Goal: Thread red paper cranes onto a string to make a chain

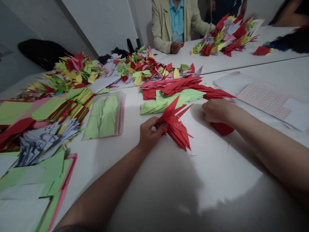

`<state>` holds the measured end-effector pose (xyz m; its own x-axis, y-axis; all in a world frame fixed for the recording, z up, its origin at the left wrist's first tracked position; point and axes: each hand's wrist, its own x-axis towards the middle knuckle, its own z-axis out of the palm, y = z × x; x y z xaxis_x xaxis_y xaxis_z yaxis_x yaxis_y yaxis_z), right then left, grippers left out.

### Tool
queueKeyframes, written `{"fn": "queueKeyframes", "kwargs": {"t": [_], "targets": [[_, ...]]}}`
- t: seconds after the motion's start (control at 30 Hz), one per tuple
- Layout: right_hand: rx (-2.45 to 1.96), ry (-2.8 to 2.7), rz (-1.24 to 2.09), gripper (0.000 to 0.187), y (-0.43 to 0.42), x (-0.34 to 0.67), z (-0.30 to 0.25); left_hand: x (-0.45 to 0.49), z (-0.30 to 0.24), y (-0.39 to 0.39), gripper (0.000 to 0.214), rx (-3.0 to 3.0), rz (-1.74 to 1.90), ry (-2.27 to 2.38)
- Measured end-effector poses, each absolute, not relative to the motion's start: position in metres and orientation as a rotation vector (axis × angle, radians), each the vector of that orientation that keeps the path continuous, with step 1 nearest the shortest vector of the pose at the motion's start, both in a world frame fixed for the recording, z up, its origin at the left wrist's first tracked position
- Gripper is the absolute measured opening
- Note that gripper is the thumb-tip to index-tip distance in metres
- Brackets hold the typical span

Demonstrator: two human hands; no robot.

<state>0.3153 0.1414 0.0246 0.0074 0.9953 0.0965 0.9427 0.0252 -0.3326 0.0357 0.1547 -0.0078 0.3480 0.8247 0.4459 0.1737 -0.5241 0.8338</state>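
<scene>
My left hand (149,132) is closed on a bunch of folded red paper pieces (177,125) that lies on the white table (154,180) in front of me. My right hand (217,110) rests fingers curled on the table just right of the bunch, over a flat red paper piece (223,128). What its fingers hold, if anything, is hidden. Beyond both hands lie stacks of folded red paper (183,85) and light green paper (169,101).
A clear bag of green paper (105,116) lies to the left, beside coloured sheets (45,109) and grey folded pieces (45,138). Heaps of mixed folded paper (79,69) line the back. A pink gridded sheet (264,100) lies right. A person in a beige jacket (166,25) sits opposite.
</scene>
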Motion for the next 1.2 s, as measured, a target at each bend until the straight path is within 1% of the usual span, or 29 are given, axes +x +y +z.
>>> {"fn": "queueKeyframes", "kwargs": {"t": [0.1, 0.17, 0.23, 0.3, 0.37, 0.43, 0.5, 0.67, 0.73, 0.83, 0.93, 0.97, 1.03, 1.13, 1.2], "targets": [[-2.04, -2.174, 0.242, 0.016, 0.139, 0.307, 0.034, 0.037, -0.006, 0.154, 0.02, 1.812, 1.202, 0.899], [-2.054, -2.257, 0.336, 0.009, 0.137, 0.301, 0.043, 0.037, -0.005, 0.156, 0.028, 1.696, 1.204, 0.906], [-2.036, -2.328, 0.645, 0.007, 0.134, 0.295, 0.05, 0.037, -0.005, 0.16, 0.034, 1.571, 1.214, 0.894], [-1.988, -2.32, 0.921, 0.009, 0.13, 0.291, 0.054, 0.036, -0.006, 0.165, 0.036, 1.468, 1.234, 0.884], [-1.963, -2.284, 1.034, 0.01, 0.127, 0.287, 0.056, 0.034, -0.008, 0.17, 0.035, 1.394, 1.272, 0.88], [-1.981, -2.266, 1.054, 0.01, 0.125, 0.285, 0.056, 0.033, -0.009, 0.174, 0.035, 1.347, 1.307, 0.867], [-2.032, -2.272, 1.017, 0.013, 0.124, 0.284, 0.055, 0.033, -0.01, 0.175, 0.035, 1.288, 1.311, 0.85], [-2.174, -2.256, 0.82, 0.025, 0.127, 0.281, 0.053, 0.032, -0.006, 0.173, 0.033, 1.147, 1.199, 0.853], [-2.192, -2.24, 0.733, 0.028, 0.128, 0.28, 0.05, 0.032, -0.005, 0.172, 0.034, 1.122, 1.185, 0.87], [-2.196, -2.285, 0.568, 0.026, 0.128, 0.279, 0.048, 0.033, -0.004, 0.171, 0.035, 1.109, 1.195, 0.877], [-2.187, -2.338, 0.35, 0.019, 0.124, 0.275, 0.049, 0.034, -0.004, 0.171, 0.032, 1.108, 1.216, 0.852], [-2.145, -2.346, 0.274, 0.02, 0.122, 0.272, 0.051, 0.034, -0.004, 0.171, 0.031, 1.112, 1.221, 0.84], [-1.932, -2.35, 0.189, 0.035, 0.117, 0.264, 0.053, 0.035, -0.005, 0.17, 0.028, 1.13, 1.23, 0.818], [-1.493, -2.385, 0.312, 0.067, 0.108, 0.247, 0.046, 0.035, -0.004, 0.167, 0.027, 1.174, 1.228, 0.797], [-1.371, -2.409, 0.387, 0.09, 0.104, 0.238, 0.037, 0.037, -0.002, 0.165, 0.027, 1.212, 1.227, 0.789]]}}
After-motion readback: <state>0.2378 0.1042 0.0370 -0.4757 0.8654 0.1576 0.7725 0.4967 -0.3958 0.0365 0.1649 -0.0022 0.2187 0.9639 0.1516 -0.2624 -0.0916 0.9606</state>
